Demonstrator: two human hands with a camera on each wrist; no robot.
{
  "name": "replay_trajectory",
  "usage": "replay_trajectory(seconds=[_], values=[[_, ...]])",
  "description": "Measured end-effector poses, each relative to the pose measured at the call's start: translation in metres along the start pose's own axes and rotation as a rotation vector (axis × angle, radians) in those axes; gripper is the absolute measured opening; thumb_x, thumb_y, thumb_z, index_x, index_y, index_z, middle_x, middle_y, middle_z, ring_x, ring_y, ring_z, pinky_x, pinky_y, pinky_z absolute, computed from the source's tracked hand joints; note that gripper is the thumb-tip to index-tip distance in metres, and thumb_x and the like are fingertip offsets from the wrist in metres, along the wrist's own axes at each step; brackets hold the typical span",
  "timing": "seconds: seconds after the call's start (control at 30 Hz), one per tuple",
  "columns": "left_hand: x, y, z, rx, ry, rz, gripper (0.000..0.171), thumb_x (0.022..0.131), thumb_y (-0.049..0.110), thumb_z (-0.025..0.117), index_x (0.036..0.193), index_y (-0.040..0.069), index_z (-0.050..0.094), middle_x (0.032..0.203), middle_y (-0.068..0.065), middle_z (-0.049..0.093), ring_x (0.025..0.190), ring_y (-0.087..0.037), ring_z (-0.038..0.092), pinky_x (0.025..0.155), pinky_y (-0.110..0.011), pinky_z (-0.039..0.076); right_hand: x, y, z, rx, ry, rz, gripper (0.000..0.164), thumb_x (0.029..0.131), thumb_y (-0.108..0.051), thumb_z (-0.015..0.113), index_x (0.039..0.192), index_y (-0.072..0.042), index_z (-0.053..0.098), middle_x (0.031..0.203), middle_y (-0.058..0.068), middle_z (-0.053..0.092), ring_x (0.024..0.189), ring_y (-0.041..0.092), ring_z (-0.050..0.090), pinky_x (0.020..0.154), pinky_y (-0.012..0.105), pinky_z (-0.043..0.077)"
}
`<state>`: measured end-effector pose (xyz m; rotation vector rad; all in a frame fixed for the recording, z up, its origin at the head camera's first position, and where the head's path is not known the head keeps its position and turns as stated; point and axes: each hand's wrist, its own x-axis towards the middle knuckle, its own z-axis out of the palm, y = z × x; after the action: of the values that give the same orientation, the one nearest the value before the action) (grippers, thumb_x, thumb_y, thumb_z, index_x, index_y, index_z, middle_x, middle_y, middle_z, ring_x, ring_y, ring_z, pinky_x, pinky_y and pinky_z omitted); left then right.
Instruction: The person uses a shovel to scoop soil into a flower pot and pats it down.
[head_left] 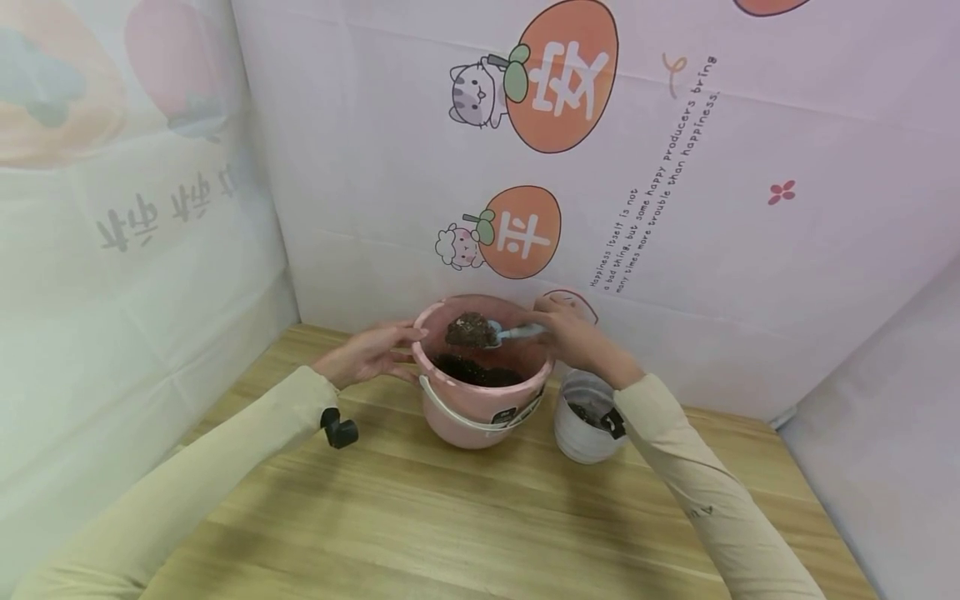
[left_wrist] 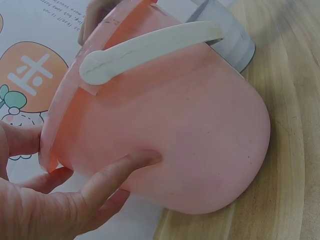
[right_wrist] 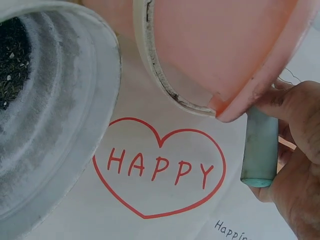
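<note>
The right hand (head_left: 573,333) curls closed round a trowel (head_left: 525,331), its butt (right_wrist: 258,181) bared only to the right wrist view, its blade (head_left: 494,334) carrying soil (head_left: 470,331) beyond the fingers inside the pink bucket (head_left: 453,430), whose rim the half-open left hand (head_left: 371,354) grips.

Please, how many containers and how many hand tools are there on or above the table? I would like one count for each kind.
Containers: 2 (pink bucket, grey pot)
Hand tools: 1 (blue trowel)
Total: 3
</note>
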<state>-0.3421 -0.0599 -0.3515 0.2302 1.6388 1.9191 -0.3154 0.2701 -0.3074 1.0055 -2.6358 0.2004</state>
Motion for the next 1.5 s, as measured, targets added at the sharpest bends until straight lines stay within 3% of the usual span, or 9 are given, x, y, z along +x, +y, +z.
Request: replay_trajectory(seconds=[0.17,0.3,0.5,0.73,0.97,1.17,1.5], values=[[0.0,0.001,0.0,0.014,-0.007,0.001,0.066,0.111,0.012,0.043,0.168,0.003,0.01,0.168,-0.027,0.016,0.152,-0.052,0.026,0.112,-0.065,0.047,-0.002,0.004,-0.004,-0.034,0.04,-0.004,0.032,0.088,-0.002,0.081,0.119,-0.01,0.079,0.095,0.007,0.064,0.1,0.028,0.057,0.093,0.048,0.048],[-0.001,0.001,0.0,0.004,0.0,0.0,0.066,0.111,0.012,0.045,0.168,0.003,0.012,0.164,-0.026,0.019,0.152,-0.051,0.026,0.112,-0.065,0.047,-0.007,0.005,-0.01,-0.011,0.017,0.038,0.033,0.089,0.0,0.079,0.121,-0.011,0.079,0.104,0.008,0.067,0.11,0.031,0.056,0.102,0.051,0.046],[-0.002,0.0,0.001,0.002,0.006,0.004,0.067,0.111,0.012,0.045,0.167,0.002,0.011,0.148,-0.023,0.033,0.151,-0.051,0.027,0.112,-0.066,0.047,-0.016,0.011,-0.016,-0.012,0.039,0.032,0.028,0.089,-0.001,0.08,0.116,-0.009,0.079,0.108,0.011,0.069,0.112,0.033,0.059,0.097,0.051,0.05],[0.0,-0.002,0.0,-0.006,0.006,0.001,0.068,0.11,0.011,0.045,0.168,0.004,0.01,0.155,-0.024,0.028,0.151,-0.05,0.026,0.113,-0.065,0.046,-0.033,0.019,-0.021,0.036,0.036,0.075,0.03,0.089,0.003,0.078,0.118,-0.005,0.075,0.118,0.014,0.07,0.116,0.036,0.059,0.1,0.057,0.048],[-0.001,-0.002,-0.001,0.0,-0.01,0.007,0.069,0.11,0.011,0.043,0.168,0.003,0.005,0.163,-0.027,0.02,0.152,-0.051,0.024,0.115,-0.066,0.043,-0.045,0.023,-0.029,0.035,0.046,0.092,0.029,0.092,0.003,0.075,0.12,-0.003,0.074,0.111,0.013,0.069,0.104,0.033,0.058,0.089,0.05,0.049],[-0.001,-0.001,-0.002,0.006,-0.01,0.01,0.068,0.11,0.011,0.043,0.167,0.001,0.007,0.16,-0.026,0.024,0.152,-0.051,0.024,0.114,-0.066,0.045,-0.051,0.028,-0.04,0.044,0.022,0.123,0.026,0.092,0.001,0.075,0.118,-0.005,0.075,0.105,0.011,0.069,0.097,0.029,0.057,0.084,0.044,0.046],[-0.002,-0.001,-0.002,0.014,-0.023,0.01,0.068,0.111,0.012,0.044,0.168,0.004,0.008,0.16,-0.028,0.023,0.153,-0.052,0.024,0.11,-0.064,0.049,-0.066,0.039,-0.055,0.041,0.019,0.15,0.025,0.09,0.004,0.075,0.114,-0.003,0.074,0.105,0.014,0.07,0.101,0.033,0.059,0.086,0.052,0.049]])
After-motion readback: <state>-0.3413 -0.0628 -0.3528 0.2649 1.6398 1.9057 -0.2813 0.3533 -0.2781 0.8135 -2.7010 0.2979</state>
